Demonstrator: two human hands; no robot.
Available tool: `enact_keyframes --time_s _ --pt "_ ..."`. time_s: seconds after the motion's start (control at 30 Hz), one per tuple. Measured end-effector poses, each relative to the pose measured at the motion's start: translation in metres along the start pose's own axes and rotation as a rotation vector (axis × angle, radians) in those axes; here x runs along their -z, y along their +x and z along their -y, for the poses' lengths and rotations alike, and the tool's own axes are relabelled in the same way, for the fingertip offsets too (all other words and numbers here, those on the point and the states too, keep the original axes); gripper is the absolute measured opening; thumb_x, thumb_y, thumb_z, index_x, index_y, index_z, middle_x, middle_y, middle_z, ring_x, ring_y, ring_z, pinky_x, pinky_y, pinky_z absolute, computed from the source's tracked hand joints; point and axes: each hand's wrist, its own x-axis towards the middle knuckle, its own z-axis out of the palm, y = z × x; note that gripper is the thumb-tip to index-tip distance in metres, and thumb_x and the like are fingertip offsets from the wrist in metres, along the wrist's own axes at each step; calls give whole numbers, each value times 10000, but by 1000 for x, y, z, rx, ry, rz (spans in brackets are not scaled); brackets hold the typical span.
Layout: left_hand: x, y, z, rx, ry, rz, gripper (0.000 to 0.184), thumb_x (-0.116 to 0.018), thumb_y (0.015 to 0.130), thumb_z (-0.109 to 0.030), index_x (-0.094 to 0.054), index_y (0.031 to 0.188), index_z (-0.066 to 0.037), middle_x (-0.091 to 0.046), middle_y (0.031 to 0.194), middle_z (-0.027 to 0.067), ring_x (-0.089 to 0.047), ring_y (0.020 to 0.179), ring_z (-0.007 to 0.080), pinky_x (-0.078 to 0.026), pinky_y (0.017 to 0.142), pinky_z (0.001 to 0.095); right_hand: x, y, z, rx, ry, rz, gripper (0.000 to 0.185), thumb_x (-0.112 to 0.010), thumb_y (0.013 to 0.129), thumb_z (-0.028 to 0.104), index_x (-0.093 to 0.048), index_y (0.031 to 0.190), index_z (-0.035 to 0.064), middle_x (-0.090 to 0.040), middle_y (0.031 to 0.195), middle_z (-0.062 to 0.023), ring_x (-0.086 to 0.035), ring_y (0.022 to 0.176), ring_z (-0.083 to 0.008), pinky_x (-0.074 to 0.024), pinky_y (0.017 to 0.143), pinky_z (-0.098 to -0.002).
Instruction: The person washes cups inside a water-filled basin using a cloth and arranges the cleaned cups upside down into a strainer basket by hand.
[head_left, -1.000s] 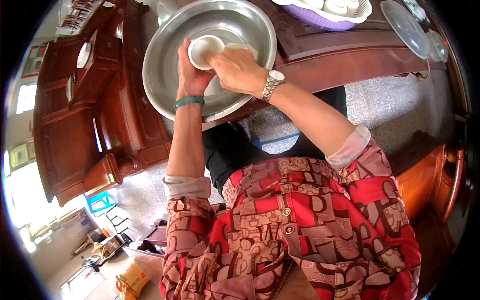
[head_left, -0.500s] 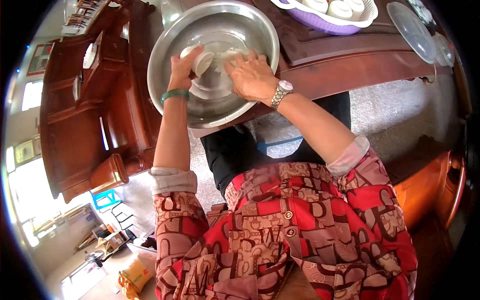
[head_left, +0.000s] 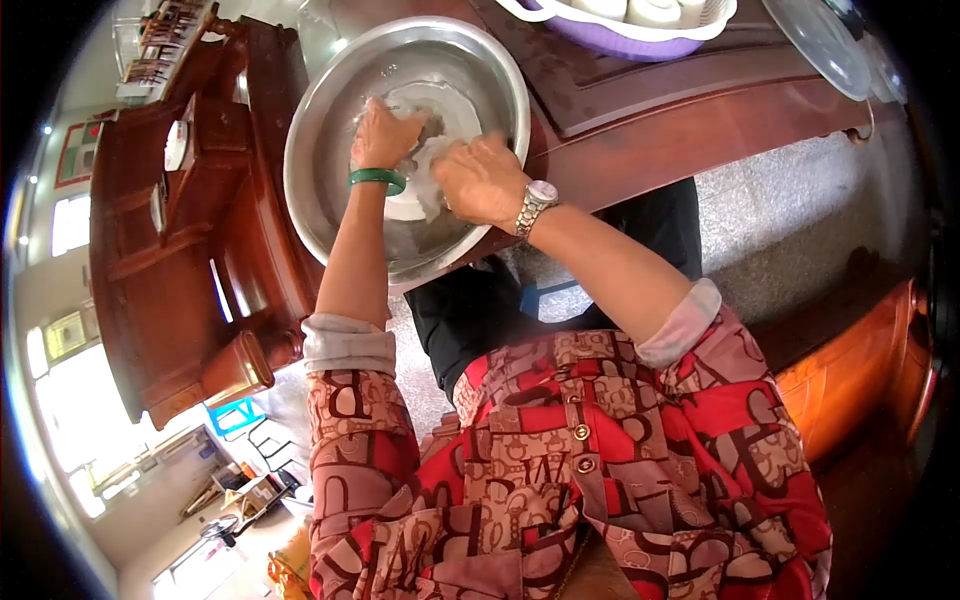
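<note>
A wide metal basin (head_left: 298, 190) holding water stands at the table's edge, and both my hands are inside its rim. My left hand (head_left: 388, 135) is closed at the water's surface. Its fingers curl around the white cup that showed clearly in it a moment before; the cup is now mostly hidden by the hand and the water. Close beside it, my right hand (head_left: 480, 182) is closed in a loose fist, slightly blurred. A wet white cloth (head_left: 428, 172) bunches out from under its fingers toward my left hand.
A white-and-purple plastic basket (head_left: 630, 38) with several white cups stands on the dark wooden table (head_left: 660, 95). Beyond it lies a clear plastic lid (head_left: 822, 45). Wooden furniture (head_left: 190, 250) rises at the left, and a wooden seat (head_left: 850, 370) is at the right.
My left hand has lowered the white cup to the water and turned over it. My right hand has gone from spread fingers to a fist on the cloth. The view has shifted slightly.
</note>
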Motion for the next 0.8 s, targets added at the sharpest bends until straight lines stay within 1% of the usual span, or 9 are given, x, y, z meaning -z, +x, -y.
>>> enact_keyframes --time_s 0.1,0.17,0.2,0.27,0.3,0.4,0.57,0.63,0.8 --pt "-2 3 -2 -80 61 -16 841 -715 606 -535 -472 1158 51 -581 1083 263 -564 1045 357 -444 875 384 9 -2 2 -11 40 -16 161 -542 725 111 -697 763 93 -675 804 -121 -648 820 -270 -407 733 -444" --pt "-2 6 5 -140 -320 13 782 -745 638 -435 -451 1184 41 -598 1034 217 -583 979 325 -459 845 380 12 -1 2 -25 51 39 162 -542 722 111 -696 768 91 -673 792 -118 -652 828 -263 -422 727 -441" --pt "-4 4 3 -144 -318 14 782 -745 638 -435 -451 1184 41 -598 1034 217 -583 979 325 -459 845 380 11 -2 1 -28 52 36 162 -542 722 111 -696 768 91 -673 792 -118 -652 828 -263 -422 727 -441" --pt "-4 -3 2 -22 -1030 -100 653 -767 661 -285 -481 1169 8 -596 994 136 -581 922 269 -477 808 367 11 -1 2 -36 31 70 160 -545 725 110 -694 776 82 -674 801 -117 -653 825 -270 -444 724 -436" --pt "15 -12 -6 24 -1218 -18 567 -764 661 -174 -507 1146 -30 -583 994 79 -571 908 222 -488 785 349 11 -3 3 -32 32 71 160 -545 725 110 -694 776 82 -674 801 -117 -653 825 -270 -444 724 -436" --pt "53 -30 -13 31 -1300 2 471 -720 723 -205 -522 1127 -65 -574 1036 71 -565 955 216 -491 797 366 10 -9 0 34 124 -81 89 -559 708 49 -641 731 21 -646 758 -182 -643 744 -338 -479 676 -432" --pt "81 -32 -3 -100 -1351 -113 511 -732 711 -224 -479 1129 -72 -563 1052 84 -558 962 220 -483 777 369 8 -6 0 31 97 -60 89 -564 719 75 -633 710 19 -636 728 -188 -642 717 -336 -482 655 -420" --pt "88 -33 1 -102 -1373 -155 509 -729 716 -218 -477 1133 -71 -553 1062 92 -548 968 221 -481 775 368 8 -4 1 -9 52 -6 121 -572 703 63 -682 751 49 -670 782 -130 -662 758 -298 -494 662 -412" --pt "97 -38 10 -95 -1393 -184 508 -716 738 -226 -471 1151 -59 -547 1062 99 -543 957 228 -483 773 376 4 -5 -3 31 89 -63 119 -560 708 68 -674 730 45 -660 754 -150 -658 738 -317 -495 639 -410"
